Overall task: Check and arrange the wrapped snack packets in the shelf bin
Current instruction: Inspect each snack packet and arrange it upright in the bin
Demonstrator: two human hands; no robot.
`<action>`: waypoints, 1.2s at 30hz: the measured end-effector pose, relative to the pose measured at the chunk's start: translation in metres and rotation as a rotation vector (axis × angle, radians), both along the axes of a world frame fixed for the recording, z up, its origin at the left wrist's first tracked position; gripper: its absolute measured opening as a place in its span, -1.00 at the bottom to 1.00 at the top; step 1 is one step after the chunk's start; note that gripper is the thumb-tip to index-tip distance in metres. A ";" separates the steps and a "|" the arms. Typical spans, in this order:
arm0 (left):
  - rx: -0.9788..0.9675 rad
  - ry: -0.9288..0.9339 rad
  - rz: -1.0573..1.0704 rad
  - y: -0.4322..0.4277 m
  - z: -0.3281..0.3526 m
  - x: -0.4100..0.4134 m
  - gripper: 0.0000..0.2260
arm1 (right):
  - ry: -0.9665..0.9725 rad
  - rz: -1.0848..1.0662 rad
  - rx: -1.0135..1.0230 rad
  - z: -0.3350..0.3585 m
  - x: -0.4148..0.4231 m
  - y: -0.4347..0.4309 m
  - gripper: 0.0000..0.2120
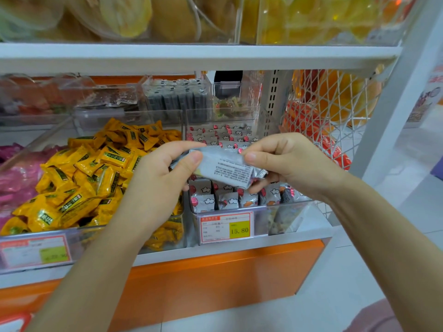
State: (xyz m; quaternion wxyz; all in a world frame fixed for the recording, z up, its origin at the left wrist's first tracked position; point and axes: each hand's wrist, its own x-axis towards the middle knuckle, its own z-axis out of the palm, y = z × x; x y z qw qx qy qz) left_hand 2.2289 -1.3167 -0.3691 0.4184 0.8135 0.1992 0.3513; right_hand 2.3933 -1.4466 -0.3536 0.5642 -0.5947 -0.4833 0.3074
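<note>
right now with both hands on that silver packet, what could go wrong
The left hand and right hand pinch the silver packet at opposite ends; pulling could tear its wrapper. It hangs over the upright packets in the clear bin, so a slipped grip might drop it and knock the rows askew.

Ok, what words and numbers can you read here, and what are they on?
"15.80": on the yellow patch of the price tag on the clear bin.
Rest of that price tag: too small to read.
Left price tag: blurred.
Silver packet, pinched by the left hand and right hand: print too small to read.
Yellow packets: labels too blurred to read.
</note>
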 end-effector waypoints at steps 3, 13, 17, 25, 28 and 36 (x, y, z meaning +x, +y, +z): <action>0.003 -0.021 0.020 -0.001 -0.001 0.000 -0.82 | -0.003 -0.057 0.030 -0.005 0.000 0.003 -0.84; 0.062 -0.104 0.218 0.007 -0.003 0.004 -0.80 | -0.231 -0.205 0.179 -0.012 -0.030 0.016 -0.63; 0.368 0.104 0.243 0.019 -0.004 0.010 -0.68 | -0.136 -0.529 0.192 -0.008 -0.011 0.019 -0.74; 0.442 0.359 0.190 0.027 -0.015 0.017 -0.60 | -0.486 -0.662 0.046 0.000 0.020 0.068 -0.66; 0.411 0.353 0.145 0.034 -0.014 0.016 -0.60 | -0.696 -0.538 -0.021 0.005 0.019 0.098 -0.79; 0.341 0.305 0.100 0.042 -0.015 0.016 -0.62 | -0.953 -0.247 -0.308 0.001 0.024 0.136 -0.62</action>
